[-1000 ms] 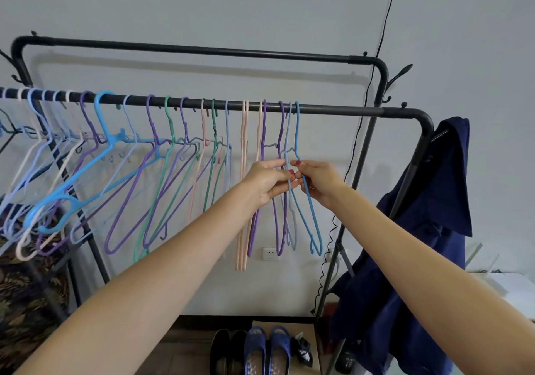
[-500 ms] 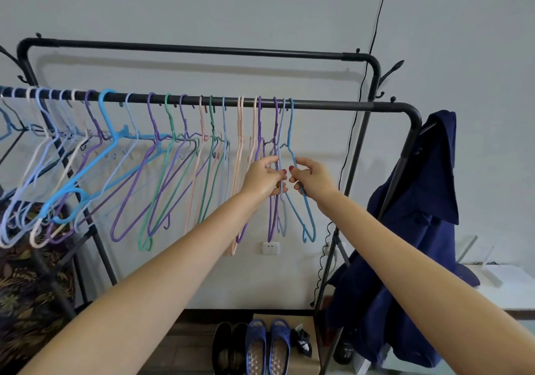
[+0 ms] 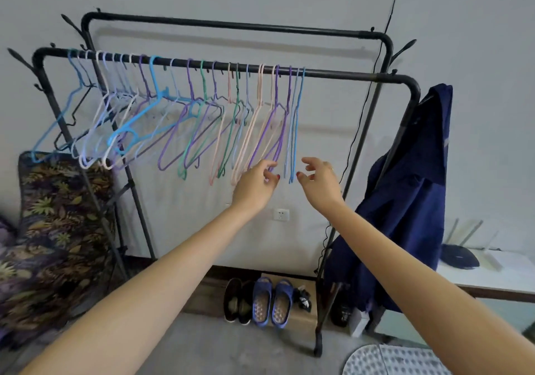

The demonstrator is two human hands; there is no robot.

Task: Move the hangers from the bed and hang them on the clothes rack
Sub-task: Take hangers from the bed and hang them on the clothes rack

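The hangers (image 3: 262,120) hang on the clothes rack (image 3: 347,74). Left hand (image 3: 254,185) and right hand (image 3: 320,185) hold nothing, fingers loosely curled. Next job is probably fetching more hangers from the bed

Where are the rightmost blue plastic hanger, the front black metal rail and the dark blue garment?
Rightmost blue plastic hanger (image 3: 296,131), head view, on its long side wire.
Front black metal rail (image 3: 347,75), head view, bare stretch right of the hangers.
Dark blue garment (image 3: 405,201), head view, middle of the cloth.
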